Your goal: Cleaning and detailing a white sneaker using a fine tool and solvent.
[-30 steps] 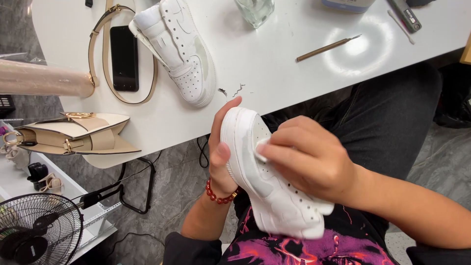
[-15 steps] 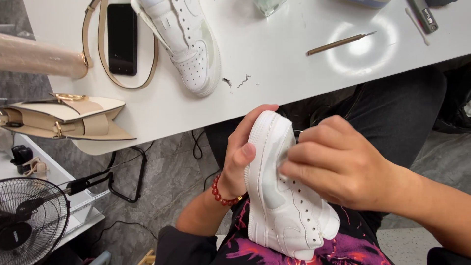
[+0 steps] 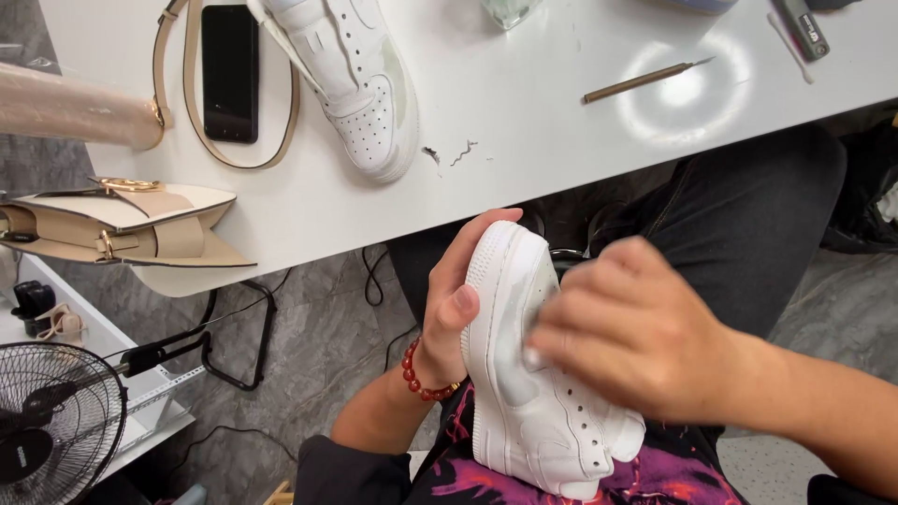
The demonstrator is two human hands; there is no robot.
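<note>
Head view: white sneaker point(image 3: 533, 393) lies on the person's lap, below the near edge of the white table point(image 3: 524, 168), long axis running from the toe at upper left to the heel at lower right. Left hand point(image 3: 458, 295) wraps the toe end, fingers closed on it. Right hand point(image 3: 645, 341) presses fingertips against the side panel; whether it holds anything cannot be told.
</note>
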